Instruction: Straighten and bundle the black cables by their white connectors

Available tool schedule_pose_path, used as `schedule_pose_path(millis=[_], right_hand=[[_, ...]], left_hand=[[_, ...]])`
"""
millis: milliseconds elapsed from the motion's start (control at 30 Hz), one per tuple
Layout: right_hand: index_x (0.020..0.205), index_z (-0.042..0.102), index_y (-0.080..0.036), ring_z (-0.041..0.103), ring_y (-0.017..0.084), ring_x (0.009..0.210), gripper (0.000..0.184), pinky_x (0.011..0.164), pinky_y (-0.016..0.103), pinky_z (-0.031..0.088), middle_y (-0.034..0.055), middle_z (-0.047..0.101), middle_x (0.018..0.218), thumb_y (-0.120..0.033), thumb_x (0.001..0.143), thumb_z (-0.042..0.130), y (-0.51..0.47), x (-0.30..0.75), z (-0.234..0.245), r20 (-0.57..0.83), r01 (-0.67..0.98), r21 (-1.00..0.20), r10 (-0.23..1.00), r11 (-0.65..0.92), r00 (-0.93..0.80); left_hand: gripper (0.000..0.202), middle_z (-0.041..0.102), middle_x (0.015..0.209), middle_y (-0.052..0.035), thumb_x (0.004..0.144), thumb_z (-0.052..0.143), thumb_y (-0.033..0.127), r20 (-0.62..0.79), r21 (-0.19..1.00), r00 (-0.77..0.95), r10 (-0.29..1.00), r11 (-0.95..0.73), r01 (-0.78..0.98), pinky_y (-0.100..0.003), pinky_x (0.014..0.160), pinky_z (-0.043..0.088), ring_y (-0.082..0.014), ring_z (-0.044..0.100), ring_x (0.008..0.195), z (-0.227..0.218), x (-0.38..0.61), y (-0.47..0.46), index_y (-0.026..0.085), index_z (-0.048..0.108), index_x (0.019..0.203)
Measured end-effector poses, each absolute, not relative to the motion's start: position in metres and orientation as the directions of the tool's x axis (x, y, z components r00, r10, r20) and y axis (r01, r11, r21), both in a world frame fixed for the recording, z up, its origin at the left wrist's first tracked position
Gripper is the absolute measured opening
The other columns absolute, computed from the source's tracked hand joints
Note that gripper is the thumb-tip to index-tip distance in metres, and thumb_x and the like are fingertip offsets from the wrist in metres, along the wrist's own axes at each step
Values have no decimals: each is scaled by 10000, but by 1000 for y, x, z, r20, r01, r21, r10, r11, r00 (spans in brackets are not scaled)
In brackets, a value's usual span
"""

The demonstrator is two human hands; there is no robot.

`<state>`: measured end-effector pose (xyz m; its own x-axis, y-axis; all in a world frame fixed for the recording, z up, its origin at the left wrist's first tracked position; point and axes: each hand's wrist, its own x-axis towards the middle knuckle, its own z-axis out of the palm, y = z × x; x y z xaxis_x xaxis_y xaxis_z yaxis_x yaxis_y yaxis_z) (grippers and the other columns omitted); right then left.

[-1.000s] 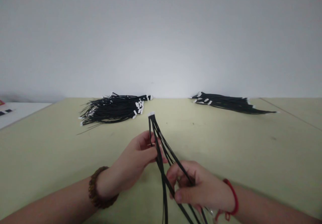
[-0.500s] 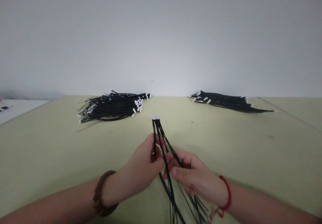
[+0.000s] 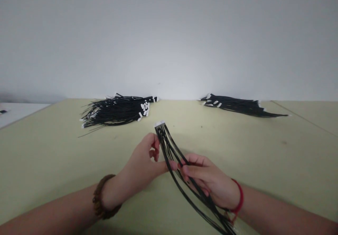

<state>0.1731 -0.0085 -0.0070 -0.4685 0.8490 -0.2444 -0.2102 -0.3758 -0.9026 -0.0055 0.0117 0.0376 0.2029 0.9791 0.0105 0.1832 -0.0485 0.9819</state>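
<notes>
A small bundle of thin black wires with white connectors at its far tip [image 3: 169, 147] runs from the middle of the table down to the lower right. My left hand [image 3: 144, 162], with a brown bead bracelet on its wrist, pinches the bundle from the left, thumb and fingers closed on it. My right hand [image 3: 204, 177], with a red cord on its wrist, grips the same wires just below, fingers curled round them. The two hands nearly touch at the wires.
A large heap of black wires with white connectors [image 3: 116, 111] lies at the back left of the yellow-green table [image 3: 52, 157]. A smaller heap of wires [image 3: 237, 106] lies at the back right. A white surface [image 3: 16, 112] adjoins the table's left edge. A plain wall stands behind.
The hands have shifted slightly away from me and closer together. The bundle's tip has tilted left, and its lower end now trails out to the lower right.
</notes>
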Motion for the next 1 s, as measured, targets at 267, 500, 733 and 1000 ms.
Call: schedule_pose_path(millis=[267,500,733,1000], right_hand=[[789,582,-106,319,3,318,305,282,138,193,6,593,618,-365,681,701,-12,172,-10,-257,-120,-923,818,-365,-515],[752,563,-124,226,8,319,258,342,140,238,-77,387,424,-379,785,580,-5,181,-1,-207,-205,-933,906,-297,-370],[675,539,-127,540,134,770,176,730,246,426,45,541,733,-283,689,618,-22,194,29,-244,-178,-906,816,-385,-524],[1088,599,-235,580,175,797,357,666,324,481,99,507,1167,-343,750,636,-53,237,41,-463,-112,-838,805,-534,-371]], left_hand=[[343,520,671,65,608,744,303,-68,997,197,978,71,-11,-141,567,434,-28,497,600,29,-4,14,159,481,775],[205,567,680,36,773,569,333,-47,993,265,963,73,-89,-189,672,484,-82,608,685,22,-4,14,174,450,822],[106,454,654,82,800,487,262,129,952,51,990,-109,-285,-159,558,453,-17,469,524,20,-6,29,220,397,838],[119,340,647,75,781,489,273,24,972,6,1000,-23,-233,-116,489,385,-10,361,529,16,-15,46,224,421,865]])
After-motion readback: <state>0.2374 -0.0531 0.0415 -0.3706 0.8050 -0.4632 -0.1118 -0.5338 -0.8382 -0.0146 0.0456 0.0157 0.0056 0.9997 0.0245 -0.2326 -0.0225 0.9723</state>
